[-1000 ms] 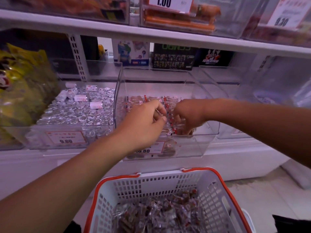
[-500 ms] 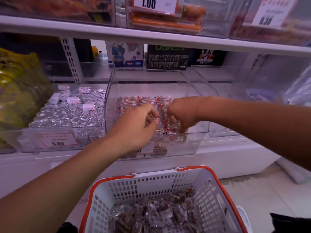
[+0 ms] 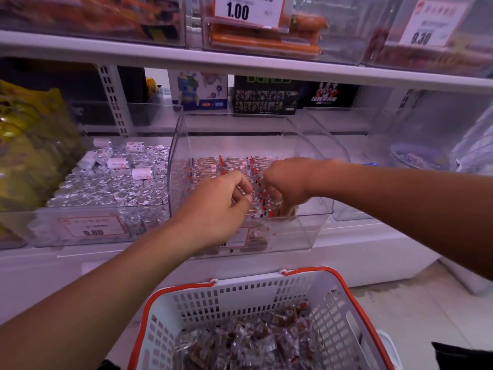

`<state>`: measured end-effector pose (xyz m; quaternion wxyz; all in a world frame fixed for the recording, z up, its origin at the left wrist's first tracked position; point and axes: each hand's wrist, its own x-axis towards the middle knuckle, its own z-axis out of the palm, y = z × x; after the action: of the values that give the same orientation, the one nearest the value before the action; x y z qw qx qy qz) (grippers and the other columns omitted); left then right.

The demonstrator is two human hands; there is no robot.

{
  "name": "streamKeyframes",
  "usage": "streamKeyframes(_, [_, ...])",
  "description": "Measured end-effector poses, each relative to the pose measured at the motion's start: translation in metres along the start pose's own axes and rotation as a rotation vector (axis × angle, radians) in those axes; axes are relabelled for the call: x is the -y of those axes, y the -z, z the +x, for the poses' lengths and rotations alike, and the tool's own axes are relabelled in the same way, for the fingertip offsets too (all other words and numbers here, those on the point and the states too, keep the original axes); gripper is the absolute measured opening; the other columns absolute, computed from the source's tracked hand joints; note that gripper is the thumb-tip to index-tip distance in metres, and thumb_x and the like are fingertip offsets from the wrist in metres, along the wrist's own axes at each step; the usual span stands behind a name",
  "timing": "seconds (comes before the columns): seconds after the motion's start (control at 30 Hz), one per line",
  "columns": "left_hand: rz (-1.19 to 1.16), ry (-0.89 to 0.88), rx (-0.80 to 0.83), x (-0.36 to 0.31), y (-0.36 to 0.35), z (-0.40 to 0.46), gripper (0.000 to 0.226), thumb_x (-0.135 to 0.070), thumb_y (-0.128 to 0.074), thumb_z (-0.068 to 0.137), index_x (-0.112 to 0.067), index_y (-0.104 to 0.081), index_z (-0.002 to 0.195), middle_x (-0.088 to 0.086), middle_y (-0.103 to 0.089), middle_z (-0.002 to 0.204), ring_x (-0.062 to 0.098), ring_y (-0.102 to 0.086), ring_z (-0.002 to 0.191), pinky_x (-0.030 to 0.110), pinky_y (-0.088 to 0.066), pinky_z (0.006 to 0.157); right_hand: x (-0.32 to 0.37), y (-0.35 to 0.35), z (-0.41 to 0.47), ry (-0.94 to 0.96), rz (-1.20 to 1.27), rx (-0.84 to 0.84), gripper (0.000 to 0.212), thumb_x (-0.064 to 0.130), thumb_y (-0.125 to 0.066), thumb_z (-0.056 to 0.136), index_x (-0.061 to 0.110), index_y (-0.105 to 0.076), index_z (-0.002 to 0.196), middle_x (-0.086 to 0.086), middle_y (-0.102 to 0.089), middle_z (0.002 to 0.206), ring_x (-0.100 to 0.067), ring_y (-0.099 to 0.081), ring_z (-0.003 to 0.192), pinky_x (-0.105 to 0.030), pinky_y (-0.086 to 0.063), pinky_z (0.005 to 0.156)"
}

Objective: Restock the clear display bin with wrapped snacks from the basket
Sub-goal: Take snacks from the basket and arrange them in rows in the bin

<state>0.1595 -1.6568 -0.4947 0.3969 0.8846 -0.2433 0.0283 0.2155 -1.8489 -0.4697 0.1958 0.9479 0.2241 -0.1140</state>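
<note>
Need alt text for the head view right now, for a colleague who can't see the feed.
Both hands reach into the clear display bin on a shop shelf, the left hand and right hand arranging rows of wrapped snacks. Below, a white basket with an orange rim holds more wrapped snacks.

The clear display bin (image 3: 306, 231) is entered only through its open top, under the upper shelf (image 3: 240, 62). That opening is occupied by the left hand (image 3: 216, 209) and right hand (image 3: 286, 184). Passage at 3 and 9 o'clock is blocked by clear side walls. Open room is left at 6 o'clock above the basket (image 3: 346, 311).
</note>
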Motion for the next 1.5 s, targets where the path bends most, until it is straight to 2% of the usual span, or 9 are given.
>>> streamKeyframes(0.43, [-0.033, -0.091, -0.117, -0.007, 0.005, -0.005, 0.010, -0.014, -0.063, 0.093, -0.021, -0.068, 0.088, -0.009, -0.065, 0.072, 0.007, -0.063, 0.065, 0.034, -0.056, 0.066, 0.000, 0.023, -0.008, 0.008, 0.196, -0.067, 0.018, 0.023, -0.087, 0.069, 0.020, -0.071, 0.076, 0.017, -0.056, 0.066, -0.002, -0.052, 0.066, -0.024, -0.044, 0.069])
streamKeyframes(0.6, [0.229, -0.460, -0.145, -0.015, 0.022, -0.022, 0.011, -0.025, -0.063, 0.084, -0.024, -0.063, 0.073, -0.010, -0.050, 0.049, 0.005, -0.048, 0.048, 0.026, -0.042, 0.052, 0.010, 0.056, -0.075, 0.043, 0.445, -0.334, 0.013, 0.026, -0.087, 0.069, 0.024, -0.074, 0.068, 0.015, -0.066, 0.059, 0.002, -0.059, 0.056, -0.008, -0.041, 0.057])
streamKeyframes(0.73, [0.446, -0.681, 0.090, -0.002, 0.006, -0.042, 0.021, -0.029, -0.057, 0.074, -0.021, -0.050, 0.057, -0.007, -0.047, 0.049, 0.015, -0.046, 0.044, 0.025, -0.036, 0.045, 0.025, 0.001, -0.113, 0.065, 0.878, 0.058, 0.010, 0.007, -0.078, 0.079, 0.016, -0.078, 0.083, 0.007, -0.071, 0.060, -0.008, -0.067, 0.050, -0.015, -0.049, 0.045])
streamKeyframes(0.83, [0.640, -0.449, 0.421, 0.029, -0.044, -0.064, 0.019, -0.036, -0.054, 0.077, -0.020, -0.057, 0.066, 0.000, -0.059, 0.063, 0.024, -0.057, 0.060, 0.032, -0.047, 0.053, 0.084, -0.092, -0.078, -0.007, 0.809, 0.515, 0.035, 0.010, -0.073, 0.084, 0.013, -0.068, 0.119, 0.001, -0.072, 0.088, -0.027, -0.073, 0.089, -0.030, -0.058, 0.070])
streamKeyframes(0.93, [0.718, 0.032, 0.869, 0.089, -0.091, -0.104, 0.032, -0.048, -0.060, 0.086, -0.022, -0.068, 0.103, 0.006, -0.069, 0.101, 0.028, -0.065, 0.094, 0.037, -0.054, 0.080, 0.150, -0.200, -0.064, -0.033, 0.639, 0.527, 0.077, 0.035, -0.082, 0.076, 0.020, -0.047, 0.142, -0.006, -0.053, 0.141, -0.027, -0.052, 0.127, -0.033, -0.043, 0.105])
streamKeyframes(1.07, [0.595, 0.408, 1.284, 0.144, -0.136, -0.159, 0.052, -0.052, -0.053, 0.097, -0.028, -0.051, 0.142, 0.002, -0.052, 0.145, 0.024, -0.049, 0.129, 0.027, -0.036, 0.101, 0.194, -0.304, -0.095, -0.053, 0.679, 0.713, 0.117, 0.074, -0.073, 0.062, 0.012, -0.031, 0.151, -0.011, -0.032, 0.157, -0.025, -0.037, 0.140, -0.032, -0.029, 0.115])
streamKeyframes(1.27, [0.236, 1.027, 0.971, 0.175, -0.224, -0.227, 0.091, -0.060, -0.065, 0.085, -0.003, -0.037, 0.149, 0.011, -0.060, 0.118, 0.025, -0.062, 0.086, 0.032, -0.048, 0.082, 0.201, -0.392, -0.114, -0.438, 0.645, 0.689, 0.108, 0.060, -0.065, 0.082, 0.003, -0.006, 0.154, -0.026, -0.021, 0.155, -0.044, -0.032, 0.139, -0.047, -0.035, 0.112])
streamKeyframes(1.37, [0.179, 1.176, 0.833, 0.173, -0.264, -0.241, 0.101, -0.067, -0.063, 0.082, -0.007, -0.027, 0.154, 0.015, -0.038, 0.154, 0.034, -0.047, 0.133, 0.033, -0.044, 0.103, 0.203, -0.403, -0.108, -0.538, 0.687, 0.789, 0.129, 0.056, -0.078, 0.072, 0.005, 0.008, 0.154, -0.032, -0.017, 0.154, -0.047, -0.026, 0.141, -0.052, -0.028, 0.115])
streamKeyframes(1.5, [0.224, 1.204, 0.645, 0.168, -0.285, -0.241, 0.087, -0.047, -0.077, 0.077, -0.005, -0.040, 0.143, 0.020, -0.045, 0.144, 0.037, -0.048, 0.129, 0.041, -0.043, 0.104, 0.212, -0.415, -0.106, -0.406, 0.624, 0.671, 0.093, 0.060, -0.072, 0.072, 0.010, -0.035, 0.141, -0.019, -0.049, 0.140, -0.036, -0.050, 0.127, -0.046, -0.046, 0.101])
